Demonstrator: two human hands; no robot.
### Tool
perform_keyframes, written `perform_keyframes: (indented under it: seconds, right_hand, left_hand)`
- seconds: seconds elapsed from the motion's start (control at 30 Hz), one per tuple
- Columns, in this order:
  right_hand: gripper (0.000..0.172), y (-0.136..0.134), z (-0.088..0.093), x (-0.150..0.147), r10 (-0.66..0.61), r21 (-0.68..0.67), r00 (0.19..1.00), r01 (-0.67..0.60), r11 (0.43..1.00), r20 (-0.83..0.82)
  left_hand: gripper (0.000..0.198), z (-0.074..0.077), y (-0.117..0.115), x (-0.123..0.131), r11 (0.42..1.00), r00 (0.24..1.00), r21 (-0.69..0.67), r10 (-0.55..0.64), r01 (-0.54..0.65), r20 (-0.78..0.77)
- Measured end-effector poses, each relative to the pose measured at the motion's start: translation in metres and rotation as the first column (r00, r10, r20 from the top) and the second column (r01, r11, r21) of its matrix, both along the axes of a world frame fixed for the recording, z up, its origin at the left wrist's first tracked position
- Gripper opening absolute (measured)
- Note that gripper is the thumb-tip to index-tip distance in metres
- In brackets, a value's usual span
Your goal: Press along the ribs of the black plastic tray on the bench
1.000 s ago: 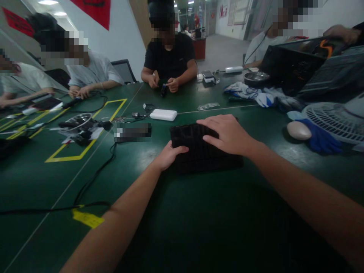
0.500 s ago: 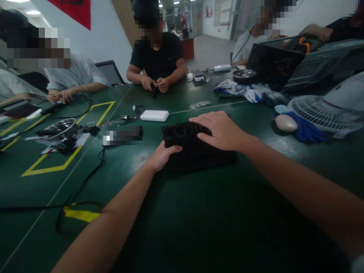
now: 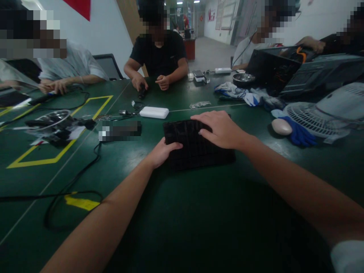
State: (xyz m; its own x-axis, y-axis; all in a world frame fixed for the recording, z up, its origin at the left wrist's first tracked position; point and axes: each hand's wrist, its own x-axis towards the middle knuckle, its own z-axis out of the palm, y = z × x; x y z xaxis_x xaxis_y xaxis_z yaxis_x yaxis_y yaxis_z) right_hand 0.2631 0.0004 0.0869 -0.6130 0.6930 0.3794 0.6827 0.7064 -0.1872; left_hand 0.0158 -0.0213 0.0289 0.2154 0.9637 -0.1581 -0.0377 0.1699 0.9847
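On the left, a yellow tag (image 3: 82, 203) was on a black cord (image 3: 88, 165), and any words on it were too blurry to read. A dark thing (image 3: 122, 131) was hidden by blurry squares. Next, the left hand (image 3: 162, 153) held the side of a flat black thing (image 3: 190, 146) on the green table (image 3: 199, 212), thumb on top (its other fingers were out of sight). The right hand (image 3: 217, 129) lay palm down over the top right part; I couldn't tell if it gripped. Far right, a fan (image 3: 321, 113) was cut off.
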Motion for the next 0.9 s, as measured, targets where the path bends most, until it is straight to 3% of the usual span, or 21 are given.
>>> perform_keyframes:
  seconds: [0.53,0.9]
  right_hand:
    - [0.051,-0.003,-0.001,-0.003,-0.040,0.029,0.999,0.040,0.999,-0.006]
    - [0.053,-0.004,-0.023,-0.010,-0.145,0.185,0.989,0.149,0.971,-0.034]
  left_hand:
    - [0.042,0.000,0.003,0.001,0.999,0.999,0.020,-0.037,0.037,0.010]
    - [0.044,-0.001,0.003,0.001,0.999,0.999,0.014,-0.035,0.035,0.035]
